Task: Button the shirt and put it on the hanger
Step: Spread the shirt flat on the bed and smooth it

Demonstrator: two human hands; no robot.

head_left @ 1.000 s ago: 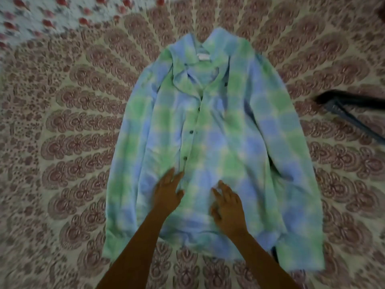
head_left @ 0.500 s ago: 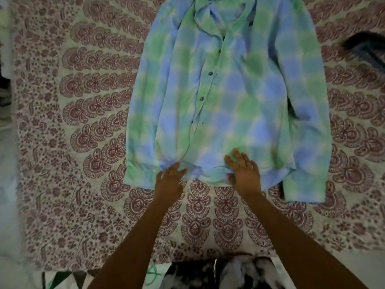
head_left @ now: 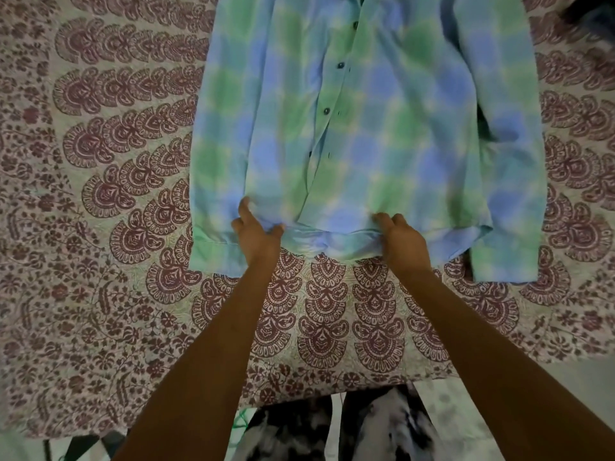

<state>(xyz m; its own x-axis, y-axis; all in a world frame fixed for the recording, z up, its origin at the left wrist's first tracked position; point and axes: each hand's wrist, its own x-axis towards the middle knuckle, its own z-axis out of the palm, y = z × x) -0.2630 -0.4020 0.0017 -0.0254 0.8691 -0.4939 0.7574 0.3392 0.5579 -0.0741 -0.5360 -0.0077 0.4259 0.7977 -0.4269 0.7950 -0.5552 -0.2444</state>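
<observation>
- Head view: shirt (head_left: 366, 128) flat on patterned bedspread (head_left: 100, 227), buttons (head_left: 340, 65) apparently fastened (lowest unclear).
- Left hand (head_left: 258, 234) and right hand (head_left: 404, 241) pinching the hem, grips closed on fabric.
- Hanging not yet done; hanger out of view.

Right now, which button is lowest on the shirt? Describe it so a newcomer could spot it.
Start at the plaid shirt spread on the patterned bedspread. Follow the row of dark buttons down the front opening toward the hem that both hands hold. The lowest button is the last visible one, half tucked under the placket edge, unlike the fully exposed ones above.
</observation>
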